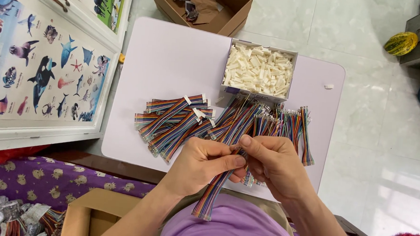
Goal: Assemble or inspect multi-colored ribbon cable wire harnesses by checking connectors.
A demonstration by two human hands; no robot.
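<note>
Fingers of my left hand (pixel 202 163) and right hand (pixel 270 165) pinch one rainbow ribbon cable (pixel 215 191) over my lap (connector-tipped cables (pixel 176 121) piled left; bare-ended cables (pixel 287 122) and white connectors (pixel 259 70) remain).

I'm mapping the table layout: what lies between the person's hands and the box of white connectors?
In the head view, loose rainbow ribbon cables lie fanned on the white table between the hands and the box of white connectors.
</note>
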